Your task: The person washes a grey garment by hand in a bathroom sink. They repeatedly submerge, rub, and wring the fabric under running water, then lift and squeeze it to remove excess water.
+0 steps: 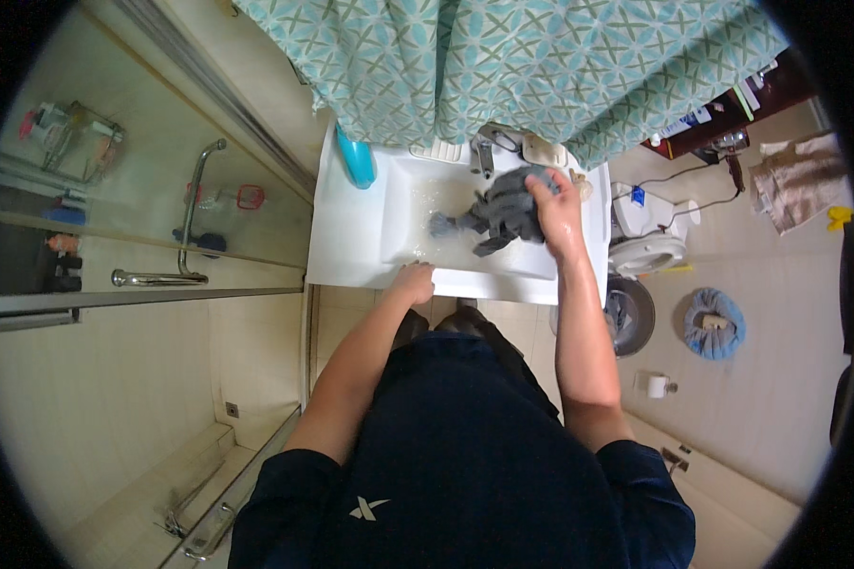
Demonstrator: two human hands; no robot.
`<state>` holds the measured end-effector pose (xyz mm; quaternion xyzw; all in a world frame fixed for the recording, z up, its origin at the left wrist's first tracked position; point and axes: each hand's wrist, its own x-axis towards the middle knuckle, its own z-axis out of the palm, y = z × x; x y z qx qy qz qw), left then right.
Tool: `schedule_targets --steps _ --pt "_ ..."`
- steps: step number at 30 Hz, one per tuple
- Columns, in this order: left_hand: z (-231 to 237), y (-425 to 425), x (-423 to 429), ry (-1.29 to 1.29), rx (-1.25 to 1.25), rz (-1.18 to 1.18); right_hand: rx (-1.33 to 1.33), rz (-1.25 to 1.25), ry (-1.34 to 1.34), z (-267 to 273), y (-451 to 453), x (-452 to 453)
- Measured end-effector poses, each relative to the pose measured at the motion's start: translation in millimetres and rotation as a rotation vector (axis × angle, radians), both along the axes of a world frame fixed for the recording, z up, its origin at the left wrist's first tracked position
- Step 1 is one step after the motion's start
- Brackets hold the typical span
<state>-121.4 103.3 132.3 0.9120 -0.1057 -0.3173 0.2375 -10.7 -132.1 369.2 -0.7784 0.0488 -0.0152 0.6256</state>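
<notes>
A bunched, wet dark grey cloth [509, 206] is gripped in my right hand [559, 213] over the right part of a white sink [391, 213]. One end of the cloth trails into cloudy water [427, 238] in the basin. My left hand [416, 281] rests on the sink's front rim, with nothing visible in it. A chrome faucet [482, 156] stands at the back of the basin, just behind the cloth.
A turquoise bottle [356, 160] stands on the counter's back left. Soap dishes [544, 151] sit behind the faucet under a patterned curtain [541, 71]. To the right are a toilet [647, 256] and a grey basin [637, 316] holding cloth. A glass shower partition [149, 178] stands left.
</notes>
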Motion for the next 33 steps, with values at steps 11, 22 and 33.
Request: schedule_targets --steps 11,22,33 --pt "-15.7 14.6 3.9 -0.003 -0.067 -0.109 0.194 0.019 -0.228 129.2 33.8 -10.4" --pt "34.0 -45.2 71.8 1.235 -1.523 1.466 0.486 -0.213 0.085 68.1 65.5 -27.3" --pt "11.0 -30.7 80.8 0.976 -1.800 1.620 0.678 -0.276 0.195 1.8 -16.5 -40.2"
